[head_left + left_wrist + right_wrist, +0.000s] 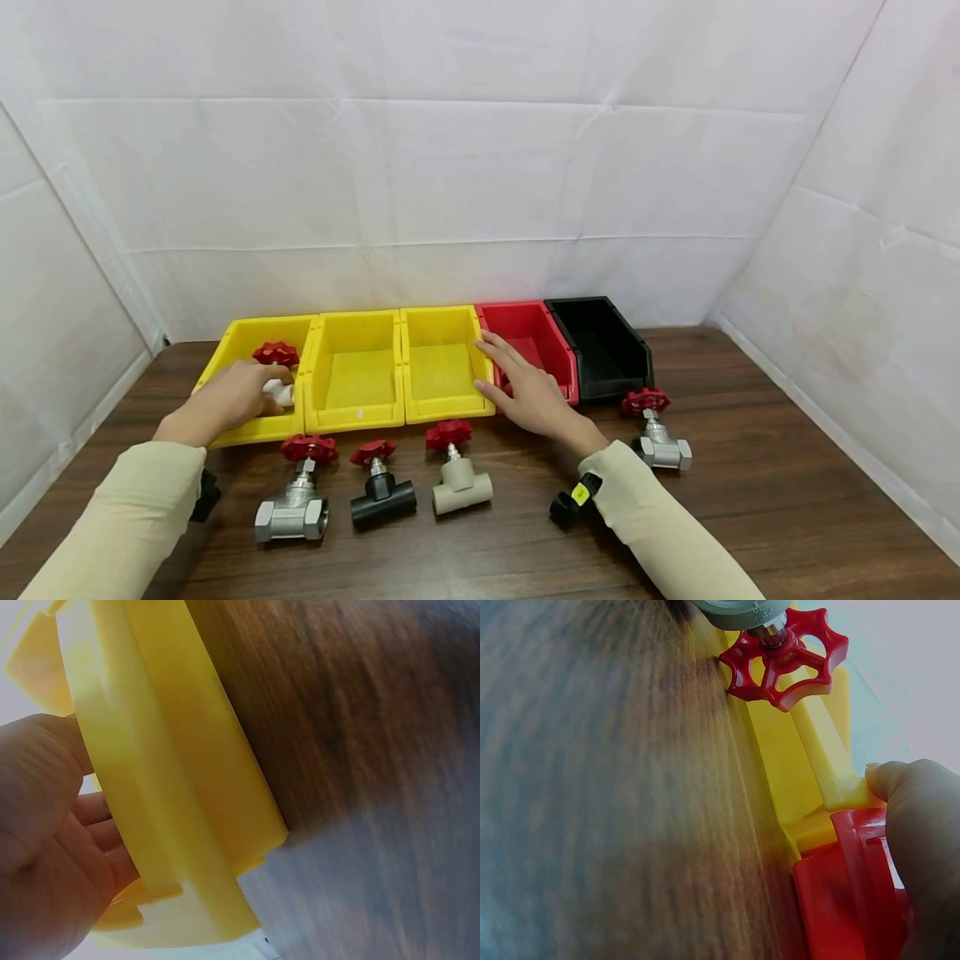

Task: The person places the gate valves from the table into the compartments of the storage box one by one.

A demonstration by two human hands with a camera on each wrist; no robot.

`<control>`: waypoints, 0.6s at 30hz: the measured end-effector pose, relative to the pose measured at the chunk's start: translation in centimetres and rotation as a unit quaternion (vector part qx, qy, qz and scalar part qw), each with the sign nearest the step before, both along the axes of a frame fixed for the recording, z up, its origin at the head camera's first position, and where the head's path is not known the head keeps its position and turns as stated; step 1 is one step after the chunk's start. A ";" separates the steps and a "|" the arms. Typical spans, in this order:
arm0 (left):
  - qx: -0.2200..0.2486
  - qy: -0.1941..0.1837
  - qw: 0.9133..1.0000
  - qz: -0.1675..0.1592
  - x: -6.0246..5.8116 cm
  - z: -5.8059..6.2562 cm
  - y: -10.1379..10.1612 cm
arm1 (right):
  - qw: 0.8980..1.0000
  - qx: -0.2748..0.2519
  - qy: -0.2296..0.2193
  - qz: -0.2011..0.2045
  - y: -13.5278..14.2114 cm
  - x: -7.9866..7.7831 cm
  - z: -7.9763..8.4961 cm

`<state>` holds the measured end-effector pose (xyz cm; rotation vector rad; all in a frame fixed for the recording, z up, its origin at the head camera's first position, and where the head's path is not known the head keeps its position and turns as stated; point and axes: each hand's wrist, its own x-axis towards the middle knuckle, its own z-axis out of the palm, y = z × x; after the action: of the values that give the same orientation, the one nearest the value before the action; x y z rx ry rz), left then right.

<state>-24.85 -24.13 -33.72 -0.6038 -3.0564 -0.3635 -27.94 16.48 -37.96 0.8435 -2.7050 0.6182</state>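
My left hand (236,396) reaches into the leftmost yellow bin (251,433), its fingers on a white valve (280,392) with a red handwheel (276,353). In the left wrist view, the curled fingers (97,821) go behind the wall of that bin (157,765), which hides their tips and the valve. My right hand (531,396) lies with spread fingers over the front of the red bin (566,367) and the side of the third yellow bin (442,408). Its thumb (885,780) rests at the yellow rim in the right wrist view.
In front of the bins stand a metal valve (292,512), a black valve (382,500) and a beige valve (461,486), all with red handwheels. Another metal valve (660,446) is at the right, near the black bin (637,367). Another yellow bin (356,417) sits in the row.
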 end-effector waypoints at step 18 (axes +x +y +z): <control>-0.003 0.020 1.000 0.010 0.8 0.5 0.1 | 1.000 -0.005 0.003 0.003 -0.1 0.0 0.0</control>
<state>-24.01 -24.05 -33.23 -0.5731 -3.0248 -0.3372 -27.96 16.36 -37.98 0.8488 -2.6928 0.6286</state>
